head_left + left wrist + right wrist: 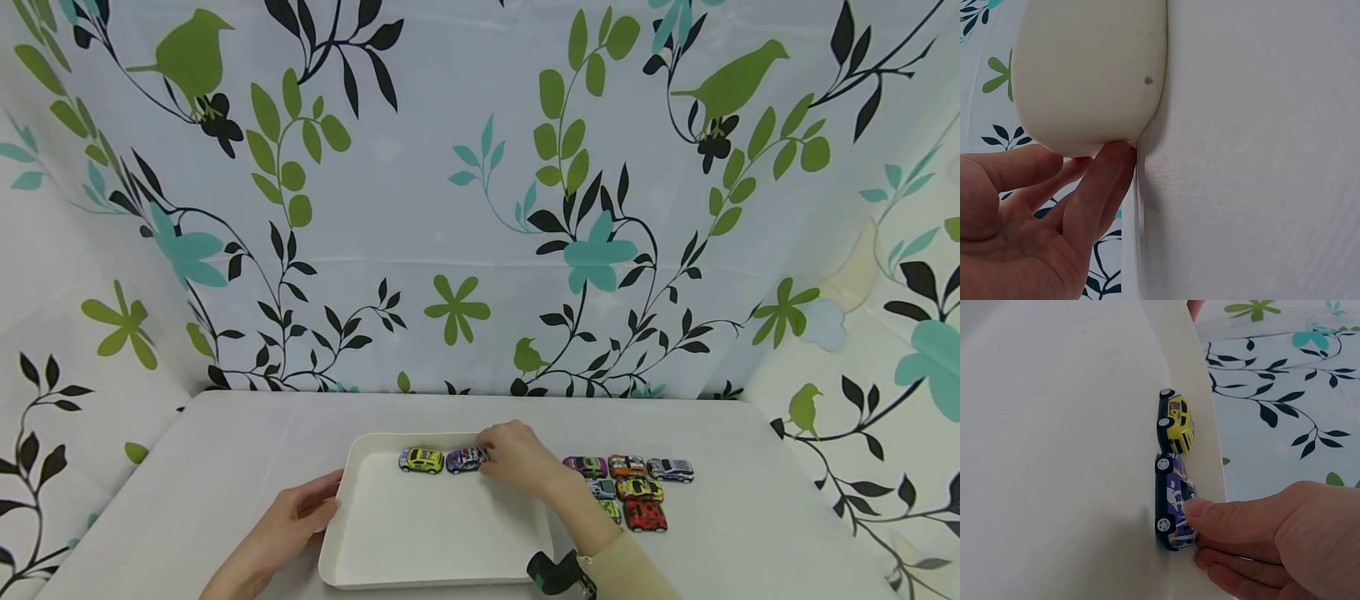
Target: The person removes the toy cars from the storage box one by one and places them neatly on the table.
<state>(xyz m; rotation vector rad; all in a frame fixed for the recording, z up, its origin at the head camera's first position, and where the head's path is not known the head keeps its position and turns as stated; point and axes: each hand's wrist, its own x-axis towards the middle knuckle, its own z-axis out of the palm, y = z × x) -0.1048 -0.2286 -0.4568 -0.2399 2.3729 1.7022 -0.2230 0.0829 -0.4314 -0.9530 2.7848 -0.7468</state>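
Observation:
My right hand [521, 458] is at the back rim of a white tray [442, 533]. It pinches a purple toy car [1175, 503], with the thumb against its side in the right wrist view. A yellow toy car [421, 460] stands end to end with it along the tray's back edge. On the tray's left side, my left hand [288, 521] touches the outer wall. In the left wrist view its fingers [1100, 181] press on that wall, fairly straight, with the thumb near the rim.
Right of the tray several toy cars stand grouped on the white table [750, 517], among them a red car [645, 515], an orange car [627, 466] and a silver car [671, 470]. My right forearm partly covers the group. A patterned cloth [465, 208] hangs behind the table.

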